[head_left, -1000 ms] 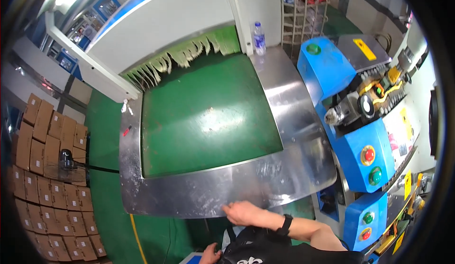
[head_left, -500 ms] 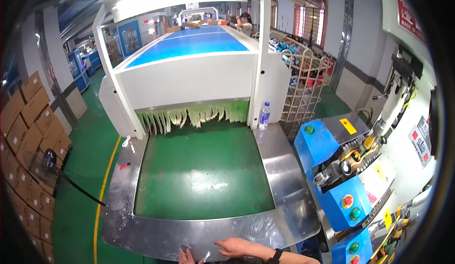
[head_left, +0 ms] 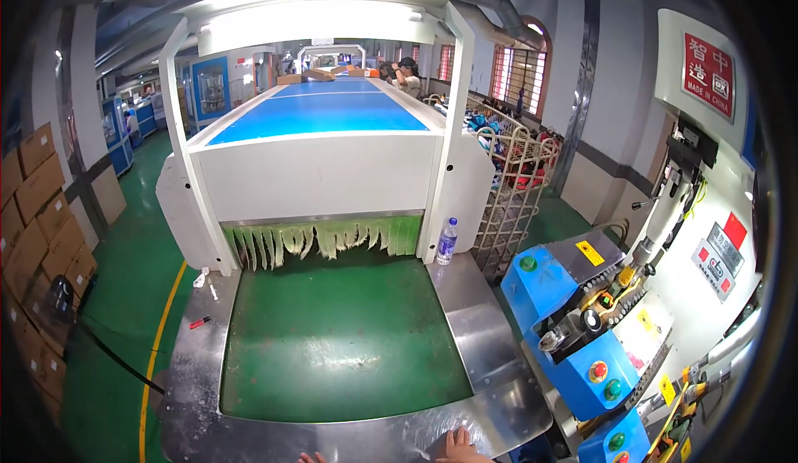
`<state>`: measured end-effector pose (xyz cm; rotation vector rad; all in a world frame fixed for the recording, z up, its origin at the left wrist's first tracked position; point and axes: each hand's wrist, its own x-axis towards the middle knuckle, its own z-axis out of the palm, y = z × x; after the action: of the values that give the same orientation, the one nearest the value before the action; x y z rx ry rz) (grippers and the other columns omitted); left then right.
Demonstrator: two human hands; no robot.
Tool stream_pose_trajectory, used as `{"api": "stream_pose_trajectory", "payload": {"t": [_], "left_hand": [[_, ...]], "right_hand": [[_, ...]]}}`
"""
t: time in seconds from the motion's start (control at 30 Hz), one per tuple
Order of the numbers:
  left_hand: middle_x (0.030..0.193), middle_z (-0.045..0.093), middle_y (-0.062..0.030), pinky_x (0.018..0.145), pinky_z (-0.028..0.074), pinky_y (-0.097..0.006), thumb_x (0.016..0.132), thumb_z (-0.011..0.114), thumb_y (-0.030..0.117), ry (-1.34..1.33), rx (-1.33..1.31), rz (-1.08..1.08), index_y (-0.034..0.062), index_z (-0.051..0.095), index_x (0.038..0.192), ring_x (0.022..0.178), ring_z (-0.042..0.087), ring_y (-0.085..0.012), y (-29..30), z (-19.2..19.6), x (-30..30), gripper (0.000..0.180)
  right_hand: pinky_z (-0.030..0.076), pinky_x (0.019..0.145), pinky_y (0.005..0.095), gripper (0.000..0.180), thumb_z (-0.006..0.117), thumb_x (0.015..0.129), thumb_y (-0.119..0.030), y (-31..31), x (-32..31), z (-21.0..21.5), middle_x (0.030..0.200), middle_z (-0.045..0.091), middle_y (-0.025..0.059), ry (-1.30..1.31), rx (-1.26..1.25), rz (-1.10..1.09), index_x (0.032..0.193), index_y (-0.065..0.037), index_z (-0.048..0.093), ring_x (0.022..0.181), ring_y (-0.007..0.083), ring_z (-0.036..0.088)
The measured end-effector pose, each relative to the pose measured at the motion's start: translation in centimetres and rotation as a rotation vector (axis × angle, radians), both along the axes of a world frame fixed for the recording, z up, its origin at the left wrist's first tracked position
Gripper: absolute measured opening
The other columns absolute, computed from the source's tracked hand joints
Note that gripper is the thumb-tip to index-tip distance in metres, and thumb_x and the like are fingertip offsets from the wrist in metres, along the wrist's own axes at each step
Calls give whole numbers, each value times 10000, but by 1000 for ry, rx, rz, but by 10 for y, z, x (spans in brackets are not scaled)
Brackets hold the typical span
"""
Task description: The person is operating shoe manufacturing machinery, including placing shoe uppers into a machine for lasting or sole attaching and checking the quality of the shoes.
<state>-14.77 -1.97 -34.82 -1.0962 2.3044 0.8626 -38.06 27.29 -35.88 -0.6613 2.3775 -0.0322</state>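
My left hand (head_left: 312, 457) shows only as a few fingertips at the lower edge, slightly apart, over the near rim of the steel ledge (head_left: 349, 440); the rest of it is out of the picture. To its right, my right hand (head_left: 460, 446) lies on the same ledge with its fingers stretched forward, and I see nothing held in it. Beyond both hands is the green conveyor belt (head_left: 341, 347), with nothing lying on it. It runs under a frayed, pale green strip curtain (head_left: 332, 238) into a white machine housing (head_left: 307, 180).
A water bottle (head_left: 447, 243) stands on the right ledge. A red marker-like object (head_left: 199, 323) lies on the left ledge. A press with blue button boxes (head_left: 594, 371) is at right; a wire cage cart (head_left: 507, 189) is behind. Cartons (head_left: 41, 214) and a fan (head_left: 60, 297) are at left.
My view has tilted up. My hands have drawn apart and sunk toward the lower edge; the right forearm has left the picture. The small white thing between them no longer shows.
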Motion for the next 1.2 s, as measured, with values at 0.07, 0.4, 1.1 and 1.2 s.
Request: {"api": "stream_pose_trajectory", "payload": {"t": [0.07, 0.4, 1.1, 1.2], "left_hand": [[1519, -227, -331, 1088, -86, -667, 627, 669, 781, -4, -7, 0, 21, -113, 1515, 1401, -239, -488, 1, 8, 4, 1406], [1520, -219, -334, 1093, -81, -662, 639, 671, 771, -9, -63, 32, 18, -108, 1515, 1404, -226, -493, 17, 38, 15, 1393], [1542, -228, -282, 1113, -108, -605, 659, 688, 738, -62, -108, 27, 30, -152, 1507, 1425, -243, -426, 18, 28, 17, 1388], [1535, -165, -331, 1129, -50, -591, 633, 725, 726, -41, -133, 53, -10, -80, 1507, 1435, -168, -451, 17, 27, 15, 1398]], "right_hand": [[266, 1065, 675, 1127, 688, 778, -590, -12, -2, -7, 1514, 0, 399, -7, 45, -5, 1495, 38, 87, 1414, 559, 48], [280, 1063, 660, 1144, 706, 784, -562, -10, -8, -18, 1448, -21, 491, -50, 101, 124, 1487, 78, 71, 1367, 634, 62], [353, 962, 720, 1123, 726, 762, -557, -8, 5, -2, 1429, 40, 512, 58, 26, 160, 1465, 106, 154, 1338, 663, 98], [363, 957, 716, 1134, 737, 746, -561, -9, 4, 26, 1435, 66, 503, -8, 2, 149, 1467, 100, 163, 1341, 655, 117]]}}
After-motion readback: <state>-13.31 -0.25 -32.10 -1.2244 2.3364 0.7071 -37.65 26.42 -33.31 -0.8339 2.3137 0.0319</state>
